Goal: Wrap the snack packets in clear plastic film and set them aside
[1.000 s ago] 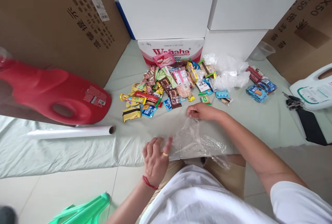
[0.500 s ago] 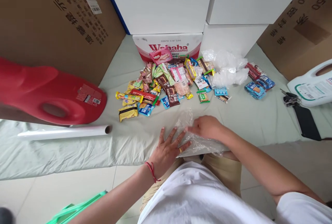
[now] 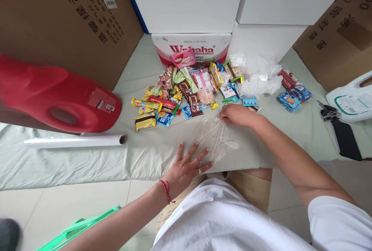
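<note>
A clear plastic bag [image 3: 217,140] lies crumpled near the table's front edge. My left hand [image 3: 186,165] is flat with spread fingers, its fingertips on the bag's left side. The fingers of my right hand [image 3: 236,115] are closed at the bag's far end, where its creases run together in the pinch. Beyond them spreads a pile of wrapped snacks, among them a brown cocoa wafer pack [image 3: 195,104] and a pink wafer pack [image 3: 183,58]. The right hand partly covers a small green-edged packet [image 3: 227,101].
More clear plastic bags [image 3: 258,74] sit bunched right of the pile, beside blue snack packs [image 3: 289,100]. A red jug [image 3: 84,117] and a plastic-film roll [image 3: 75,141] lie left. Keys [image 3: 328,112], a black phone [image 3: 345,138] and a white bottle [image 3: 353,101] lie right. Boxes [image 3: 192,49] stand behind.
My right hand has moved forward, away from my body, drawing the bag's far end with it and stretching it out. My left hand stays flat in nearly the same place.
</note>
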`<state>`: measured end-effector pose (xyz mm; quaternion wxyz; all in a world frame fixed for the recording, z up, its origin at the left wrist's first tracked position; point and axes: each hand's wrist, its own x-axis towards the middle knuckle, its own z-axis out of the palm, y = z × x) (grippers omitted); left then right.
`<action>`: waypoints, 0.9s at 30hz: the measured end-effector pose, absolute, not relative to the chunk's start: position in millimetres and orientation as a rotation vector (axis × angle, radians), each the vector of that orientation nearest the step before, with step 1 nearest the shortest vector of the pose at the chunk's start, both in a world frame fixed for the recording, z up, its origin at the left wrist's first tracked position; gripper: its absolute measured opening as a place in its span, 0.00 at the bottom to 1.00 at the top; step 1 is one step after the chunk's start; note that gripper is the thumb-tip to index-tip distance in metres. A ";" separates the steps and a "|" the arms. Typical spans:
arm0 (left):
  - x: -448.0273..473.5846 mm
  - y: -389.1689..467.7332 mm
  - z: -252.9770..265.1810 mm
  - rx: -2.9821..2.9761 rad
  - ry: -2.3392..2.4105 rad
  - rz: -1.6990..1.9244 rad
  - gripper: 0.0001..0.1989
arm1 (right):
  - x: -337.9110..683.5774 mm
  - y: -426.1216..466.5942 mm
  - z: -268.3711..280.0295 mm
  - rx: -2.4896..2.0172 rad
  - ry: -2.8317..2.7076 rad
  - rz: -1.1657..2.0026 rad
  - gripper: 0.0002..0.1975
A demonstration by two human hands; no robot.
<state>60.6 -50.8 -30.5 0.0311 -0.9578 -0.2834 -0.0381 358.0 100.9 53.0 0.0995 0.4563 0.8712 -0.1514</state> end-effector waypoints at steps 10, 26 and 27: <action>59.8 -55.5 -32.0 -2.970 -0.936 -0.063 0.35 | 349.1 92.1 47.1 2.050 2.401 -0.833 0.27; 51.4 -45.4 -23.6 -3.047 -0.649 -0.206 0.34 | 442.4 94.8 64.1 1.646 2.142 -1.384 0.18; 50.8 -45.9 -25.3 -3.046 -0.674 -0.216 0.33 | 445.9 96.1 66.1 1.659 2.123 -1.287 0.15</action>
